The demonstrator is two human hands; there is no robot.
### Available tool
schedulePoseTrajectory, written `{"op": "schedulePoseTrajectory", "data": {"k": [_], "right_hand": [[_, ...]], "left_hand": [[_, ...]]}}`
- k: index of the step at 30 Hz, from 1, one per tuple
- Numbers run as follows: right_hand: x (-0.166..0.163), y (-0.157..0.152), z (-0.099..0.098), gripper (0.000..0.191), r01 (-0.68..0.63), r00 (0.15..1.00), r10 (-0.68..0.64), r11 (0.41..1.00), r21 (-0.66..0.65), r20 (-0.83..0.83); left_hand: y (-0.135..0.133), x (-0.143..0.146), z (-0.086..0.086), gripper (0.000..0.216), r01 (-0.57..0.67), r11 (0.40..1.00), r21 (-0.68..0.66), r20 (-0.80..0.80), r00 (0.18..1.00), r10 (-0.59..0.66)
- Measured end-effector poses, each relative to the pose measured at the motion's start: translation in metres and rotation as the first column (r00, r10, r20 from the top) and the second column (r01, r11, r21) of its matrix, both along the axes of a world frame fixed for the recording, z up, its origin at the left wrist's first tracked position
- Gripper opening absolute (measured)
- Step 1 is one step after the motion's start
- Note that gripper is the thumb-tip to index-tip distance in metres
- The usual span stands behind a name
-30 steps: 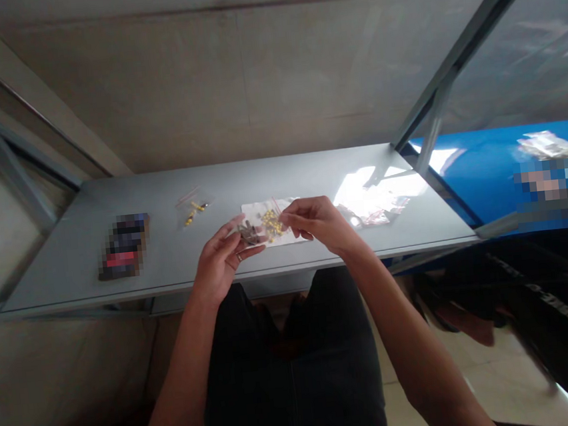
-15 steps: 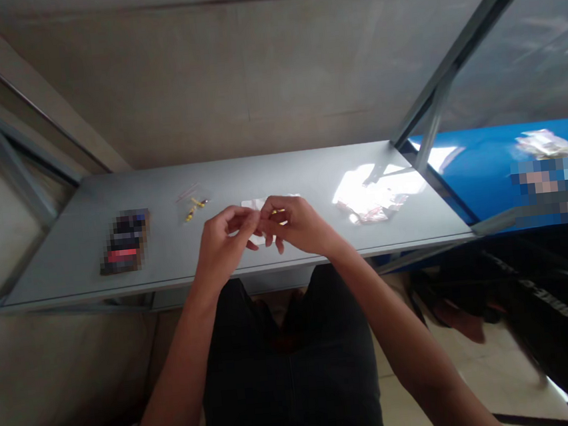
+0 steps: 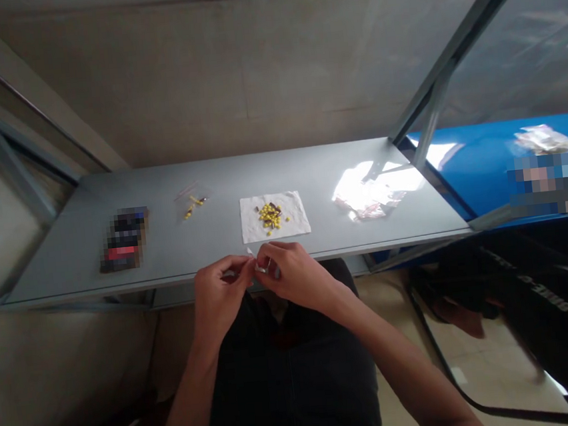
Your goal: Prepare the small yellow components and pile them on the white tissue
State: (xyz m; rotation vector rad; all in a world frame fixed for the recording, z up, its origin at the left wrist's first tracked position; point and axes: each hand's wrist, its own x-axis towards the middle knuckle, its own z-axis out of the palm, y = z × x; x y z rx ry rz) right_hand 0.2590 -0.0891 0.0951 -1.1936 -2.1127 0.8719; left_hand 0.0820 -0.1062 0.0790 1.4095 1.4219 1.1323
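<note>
My left hand [image 3: 218,296] and my right hand [image 3: 291,276] meet at the near edge of the grey shelf [image 3: 310,167], above my lap. Both pinch a small clear plastic bag [image 3: 257,264] between their fingertips; what it holds is too small to see. Just beyond my hands a white paper sheet [image 3: 274,215] lies on the shelf with a heap of several small yellow pieces [image 3: 269,216] on it.
A small clear bag with yellow pieces [image 3: 193,204] lies left of the sheet, and a dark packet [image 3: 122,240] further left. A pile of clear bags [image 3: 369,201] sits on the right in sunlight. A blue surface [image 3: 479,154] adjoins the shelf. Another person sits at right [image 3: 548,295].
My hands have drawn back from over the white sheet to the shelf's near edge, uncovering the yellow heap. They now pinch a small clear bag together.
</note>
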Motion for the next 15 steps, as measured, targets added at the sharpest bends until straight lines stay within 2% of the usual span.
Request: {"op": "schedulePoseTrajectory", "data": {"k": [3,6,8,12,15], "right_hand": [[0.004,0.004,0.002,0.004,-0.003,0.999,0.001,0.999,-0.048,-0.037],[0.011,0.006,0.000,0.005,-0.104,0.982,0.068,0.973,-0.205,-0.173],[0.014,0.006,-0.002,0.008,-0.149,0.968,0.086,0.953,-0.265,-0.234],[0.018,0.012,-0.005,0.018,-0.077,0.987,0.055,0.987,-0.142,-0.153],[0.020,0.020,-0.003,0.021,-0.109,0.990,0.097,0.988,-0.108,-0.104]], "left_hand": [[0.006,-0.001,0.003,0.032,0.049,0.998,-0.025,0.030,0.998,-0.049],[0.010,-0.003,0.003,0.036,0.146,0.989,-0.030,0.039,0.989,-0.144],[0.012,-0.004,0.000,0.035,0.204,0.978,-0.034,0.025,0.979,-0.203],[0.021,-0.003,-0.001,0.035,0.263,0.965,-0.023,0.001,0.965,-0.263],[0.031,0.000,0.005,0.036,0.304,0.953,-0.003,-0.022,0.952,-0.304]]}}
